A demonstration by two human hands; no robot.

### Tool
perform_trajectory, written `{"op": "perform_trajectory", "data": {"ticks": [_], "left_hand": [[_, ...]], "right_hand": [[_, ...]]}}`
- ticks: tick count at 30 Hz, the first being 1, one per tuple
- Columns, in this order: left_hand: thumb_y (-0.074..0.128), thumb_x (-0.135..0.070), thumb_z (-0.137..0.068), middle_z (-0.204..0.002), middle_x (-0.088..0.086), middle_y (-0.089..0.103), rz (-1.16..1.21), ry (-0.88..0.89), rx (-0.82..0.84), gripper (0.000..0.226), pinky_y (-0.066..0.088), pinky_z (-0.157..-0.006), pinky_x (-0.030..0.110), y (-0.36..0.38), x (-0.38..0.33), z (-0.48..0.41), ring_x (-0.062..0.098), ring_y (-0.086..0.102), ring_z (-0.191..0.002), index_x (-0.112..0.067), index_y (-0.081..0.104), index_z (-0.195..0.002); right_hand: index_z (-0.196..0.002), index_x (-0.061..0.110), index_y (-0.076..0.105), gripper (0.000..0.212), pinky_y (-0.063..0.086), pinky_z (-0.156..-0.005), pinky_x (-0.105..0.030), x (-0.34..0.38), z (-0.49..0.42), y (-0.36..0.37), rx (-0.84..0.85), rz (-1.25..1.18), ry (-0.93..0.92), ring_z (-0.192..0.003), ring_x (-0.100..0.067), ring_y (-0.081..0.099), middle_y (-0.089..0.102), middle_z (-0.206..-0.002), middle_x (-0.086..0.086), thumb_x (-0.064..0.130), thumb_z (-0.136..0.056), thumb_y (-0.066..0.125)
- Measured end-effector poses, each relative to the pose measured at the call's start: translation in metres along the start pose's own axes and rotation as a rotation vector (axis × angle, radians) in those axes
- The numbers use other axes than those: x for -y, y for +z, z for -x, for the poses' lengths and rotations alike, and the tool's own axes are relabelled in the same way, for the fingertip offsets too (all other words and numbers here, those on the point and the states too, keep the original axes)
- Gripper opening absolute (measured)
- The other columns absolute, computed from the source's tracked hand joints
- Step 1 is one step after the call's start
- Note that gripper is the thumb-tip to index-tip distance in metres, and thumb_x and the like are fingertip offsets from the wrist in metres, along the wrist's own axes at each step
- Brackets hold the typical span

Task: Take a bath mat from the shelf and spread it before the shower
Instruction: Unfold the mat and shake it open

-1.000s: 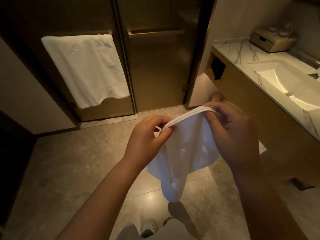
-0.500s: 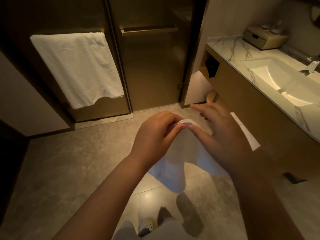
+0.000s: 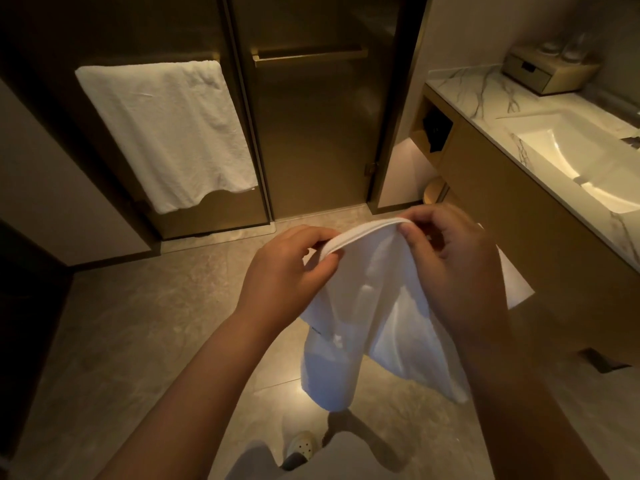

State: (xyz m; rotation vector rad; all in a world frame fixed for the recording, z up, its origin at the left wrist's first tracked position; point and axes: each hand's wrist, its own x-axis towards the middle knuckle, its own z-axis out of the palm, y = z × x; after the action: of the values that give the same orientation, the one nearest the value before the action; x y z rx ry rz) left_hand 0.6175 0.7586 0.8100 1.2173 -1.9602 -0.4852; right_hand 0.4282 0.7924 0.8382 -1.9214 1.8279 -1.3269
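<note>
Both hands are pinched on the hemmed top edge of the white bath mat [image 3: 363, 306], the left hand [image 3: 287, 271] and the right hand [image 3: 450, 268] close together, fingers and thumbs clamped on the cloth so that it hangs in folds above the tiled floor [image 3: 138, 341], in front of the person's legs and short of the glass shower door [image 3: 311, 133]. The mat is off the shelf but not yet opened out; I would judge the step in hand to be finding the corners. The risk I see is in that narrow hold: with the hands so near each other, the cloth may stay bunched or twisted when lowered and land creased or folded under. One pinch slipping would let a side drop and drag on the floor. A white towel [image 3: 162, 133] hangs on the panel to the left of the door, and the vanity [image 3: 519, 209] stands close on the right, so a wide shake could brush either.
</note>
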Motion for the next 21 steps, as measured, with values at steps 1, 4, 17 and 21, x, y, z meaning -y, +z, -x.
{"op": "perform_trajectory", "data": {"ticks": [1,4,17,21], "left_hand": [[0.057,-0.032,-0.087,-0.094,-0.018,0.066,0.000,-0.025,0.008,0.018,0.053,-0.073,0.027,-0.001,0.002,0.001,0.002,0.059,-0.086,-0.028,0.068,-0.102],[0.060,-0.028,-0.089,-0.088,-0.018,0.064,-0.002,-0.058,0.001,0.013,0.052,-0.069,0.024,-0.003,0.004,0.000,0.002,0.059,-0.082,-0.027,0.069,-0.099],[0.062,-0.020,-0.088,-0.093,0.000,0.070,-0.175,0.213,0.094,0.014,0.049,-0.069,0.028,0.011,-0.023,-0.011,0.016,0.061,-0.085,-0.015,0.069,-0.099],[0.066,-0.025,-0.086,-0.088,-0.001,0.071,-0.210,0.211,0.081,0.014,0.040,-0.064,0.016,0.006,-0.021,-0.014,0.015,0.062,-0.080,-0.017,0.070,-0.097]], "right_hand": [[-0.103,0.018,0.064,0.015,0.045,-0.070,-0.012,-0.001,-0.001,-0.002,-0.020,-0.007,0.005,-0.083,0.000,0.055,0.060,-0.094,0.010,0.024,-0.093,0.054],[-0.104,0.019,0.064,0.015,0.046,-0.071,-0.014,-0.008,-0.005,-0.009,-0.059,0.010,0.018,-0.083,0.002,0.054,0.058,-0.095,0.011,0.024,-0.093,0.055],[-0.115,0.024,0.060,0.028,0.040,-0.091,-0.024,-0.012,0.000,0.010,0.353,0.098,-0.047,-0.107,-0.008,0.052,0.061,-0.115,0.007,0.031,-0.088,0.061],[-0.104,0.022,0.066,0.017,0.052,-0.079,-0.033,-0.008,0.003,0.020,0.259,0.053,0.022,-0.088,-0.007,0.058,0.066,-0.096,0.008,0.028,-0.091,0.056]]}}
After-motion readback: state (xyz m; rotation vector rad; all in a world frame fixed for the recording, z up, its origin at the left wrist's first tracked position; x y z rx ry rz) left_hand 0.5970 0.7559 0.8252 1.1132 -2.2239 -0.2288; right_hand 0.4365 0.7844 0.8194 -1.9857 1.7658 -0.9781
